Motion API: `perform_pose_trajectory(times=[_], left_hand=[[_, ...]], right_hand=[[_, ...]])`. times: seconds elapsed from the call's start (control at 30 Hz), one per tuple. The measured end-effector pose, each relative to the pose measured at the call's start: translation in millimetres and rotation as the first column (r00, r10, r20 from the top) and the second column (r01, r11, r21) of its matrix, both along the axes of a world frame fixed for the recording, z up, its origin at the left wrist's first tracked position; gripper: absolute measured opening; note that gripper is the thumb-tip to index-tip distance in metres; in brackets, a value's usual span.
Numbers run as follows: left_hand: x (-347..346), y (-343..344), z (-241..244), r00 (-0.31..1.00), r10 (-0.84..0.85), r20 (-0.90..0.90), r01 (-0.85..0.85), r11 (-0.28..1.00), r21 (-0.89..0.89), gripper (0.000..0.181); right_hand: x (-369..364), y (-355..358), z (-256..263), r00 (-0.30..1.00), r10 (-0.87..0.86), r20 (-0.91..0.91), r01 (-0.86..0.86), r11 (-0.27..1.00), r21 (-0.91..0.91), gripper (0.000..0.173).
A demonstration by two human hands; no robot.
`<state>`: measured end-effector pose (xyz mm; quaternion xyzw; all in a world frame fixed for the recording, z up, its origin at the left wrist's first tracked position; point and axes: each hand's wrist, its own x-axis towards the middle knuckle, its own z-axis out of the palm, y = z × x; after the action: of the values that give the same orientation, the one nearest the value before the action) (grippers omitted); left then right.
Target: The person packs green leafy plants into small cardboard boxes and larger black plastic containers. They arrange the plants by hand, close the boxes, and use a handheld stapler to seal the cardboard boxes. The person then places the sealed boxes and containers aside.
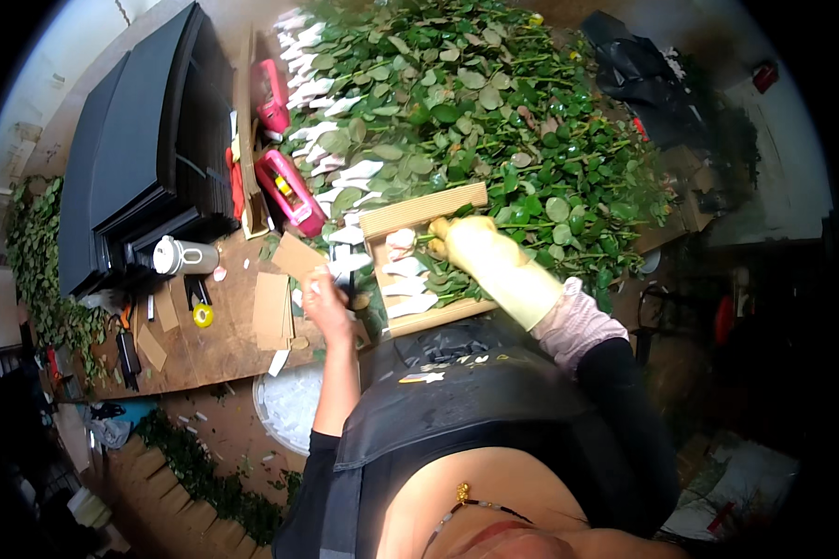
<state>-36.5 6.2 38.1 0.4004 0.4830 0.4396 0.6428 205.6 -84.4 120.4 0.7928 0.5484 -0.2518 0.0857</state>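
Note:
My bare left hand is at the left side of a corrugated cardboard tray, its fingers closed near a white-wrapped rosebud; whether it grips the bud is unclear. My right hand, in a long yellow rubber glove, is shut on a rose stem inside the tray. The pale pink rose head of that stem lies to its left. Below it, several white-wrapped buds with leafy stems lie in the corrugated tray. A small piece of brown cardboard is just above my left hand.
Leafy rose stems are heaped across the table beyond the tray. Pink tape dispensers, a white lidded mug, cardboard pieces and stacked black sheets lie leftward. A round tub of white pieces stands below the table edge.

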Motion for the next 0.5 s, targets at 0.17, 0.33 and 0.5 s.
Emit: perform_pose_trajectory(times=[0.17,0.33,0.5], left_hand=[[-14.5,15.2,2.6,0.716,-0.504,-0.484,0.539,0.839,-0.075,0.018],[18.7,-8.9,-12.5,0.631,-0.504,-0.59,0.687,0.715,0.125,0.029],[2.6,-12.8,-7.9,0.831,-0.467,-0.301,0.51,0.856,0.081,0.026]], right_hand=[[5.0,-12.1,24.2,0.978,-0.109,-0.178,0.109,0.994,-0.009,0.053],[-11.4,-16.7,-18.4,0.994,0.027,0.102,-0.037,0.994,0.1,0.068],[-12.1,-17.8,-18.3,0.996,0.009,0.093,-0.023,0.988,0.153,0.07]])
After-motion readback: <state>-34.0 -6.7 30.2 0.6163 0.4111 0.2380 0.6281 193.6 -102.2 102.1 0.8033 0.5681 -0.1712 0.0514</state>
